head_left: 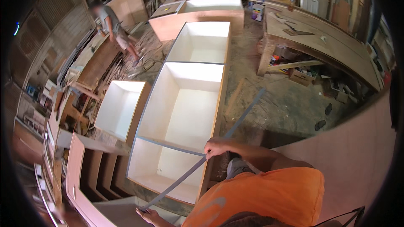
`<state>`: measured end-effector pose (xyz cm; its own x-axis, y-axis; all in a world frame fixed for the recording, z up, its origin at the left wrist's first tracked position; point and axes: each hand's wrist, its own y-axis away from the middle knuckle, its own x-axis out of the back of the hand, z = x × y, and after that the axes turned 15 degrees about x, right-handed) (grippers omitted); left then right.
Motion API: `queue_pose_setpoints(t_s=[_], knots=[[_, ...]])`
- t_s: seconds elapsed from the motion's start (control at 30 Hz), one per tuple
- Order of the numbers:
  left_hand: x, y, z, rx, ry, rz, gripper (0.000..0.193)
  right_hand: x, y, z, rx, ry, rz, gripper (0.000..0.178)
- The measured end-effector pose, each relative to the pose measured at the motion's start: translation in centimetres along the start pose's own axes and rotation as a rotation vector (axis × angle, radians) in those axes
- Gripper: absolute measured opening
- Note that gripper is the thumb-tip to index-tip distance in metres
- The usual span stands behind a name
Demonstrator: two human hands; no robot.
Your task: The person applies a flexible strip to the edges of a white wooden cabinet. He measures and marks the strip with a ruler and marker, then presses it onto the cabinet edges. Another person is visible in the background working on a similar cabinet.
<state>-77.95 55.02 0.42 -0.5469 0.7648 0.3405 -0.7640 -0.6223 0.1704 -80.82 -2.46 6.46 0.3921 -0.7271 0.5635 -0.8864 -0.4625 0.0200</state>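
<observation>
A long, thin grey strip [179, 181], which looks like edge banding, slants across the front of a big cabinet carcass [191, 109] with white insides. My right hand [216, 147] is closed round the strip at the cabinet's right edge, and the rest of it runs on past that hand over the floor. Down at the lower left, my left hand [148, 217] holds the strip's near end; part of that hand is cut off by the frame. The carcass lies on its back, open side up, split into three compartments. Grey edging shows on its left edge and dividers.
Left of the carcass are a smaller white-lined box [120, 107] and a brown shelved cabinet [101, 174]. A wooden workbench [332, 42] with tools stands at the right. Another box [198, 19] lies beyond. A person [113, 27] stands far left among scraps.
</observation>
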Motion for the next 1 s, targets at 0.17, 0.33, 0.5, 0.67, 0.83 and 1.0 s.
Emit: queue_pose_setpoints(t_s=[0.17,0.33,0.5,0.67,0.83,1.0], knots=[[-6.7,4.3,8.9,0.373,0.958,-0.268,0.041,9.1,3.4,4.4,-0.202,-0.222,0.097,0.02],[-17.5,7.0,17.1,0.166,0.836,-0.311,0.036,14.7,5.7,6.6,-0.037,-0.336,0.291,0.018],[-23.9,14.4,17.2,0.679,0.562,-0.609,0.046,13.4,5.3,6.7,-0.105,-0.234,0.334,0.018],[-22.7,15.0,19.3,0.455,1.011,-0.809,0.048,9.3,3.7,4.4,-0.186,-0.167,0.146,0.017],[-17.3,11.0,19.8,0.5,1.324,-0.538,0.038,5.4,2.3,2.4,-0.312,-0.186,0.113,0.018],[-8.8,6.8,14.2,0.47,1.263,-0.111,0.039,3.4,-0.4,1.2,-0.065,0.048,-0.1,0.034]])
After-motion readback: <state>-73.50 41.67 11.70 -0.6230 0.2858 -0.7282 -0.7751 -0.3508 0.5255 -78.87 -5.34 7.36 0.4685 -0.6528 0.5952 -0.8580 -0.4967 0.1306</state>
